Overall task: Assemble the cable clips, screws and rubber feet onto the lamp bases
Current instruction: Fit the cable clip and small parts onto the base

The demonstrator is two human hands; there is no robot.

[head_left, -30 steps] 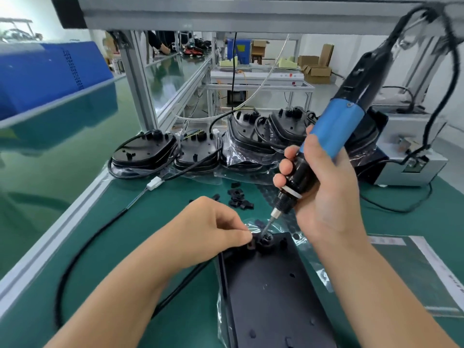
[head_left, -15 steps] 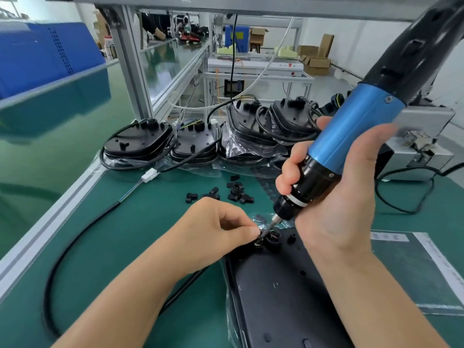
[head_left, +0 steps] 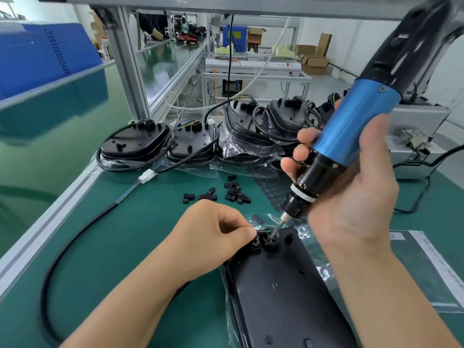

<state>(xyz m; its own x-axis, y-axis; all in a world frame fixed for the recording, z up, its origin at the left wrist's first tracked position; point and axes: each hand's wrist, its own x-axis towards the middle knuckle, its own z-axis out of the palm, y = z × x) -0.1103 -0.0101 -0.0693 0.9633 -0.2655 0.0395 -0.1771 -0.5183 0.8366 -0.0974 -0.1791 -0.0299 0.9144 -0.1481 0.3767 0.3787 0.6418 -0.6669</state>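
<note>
Partly hidden, screw under driver bit (head_left: 275, 231), lamp base (head_left: 283, 292) cropped below

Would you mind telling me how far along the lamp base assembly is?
Early on. In hand: the left hand pinches a cable clip on the near lamp base while the right hand holds the electric screwdriver at the screw point. Left: loose clips and the stacked bases behind.

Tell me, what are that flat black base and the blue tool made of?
The lamp base looks like matte black moulded plastic: dull, even surface with moulded holes. The screwdriver has a glossy blue sleeve, metal or plastic, hard to tell, and a shiny metal bit.
</note>
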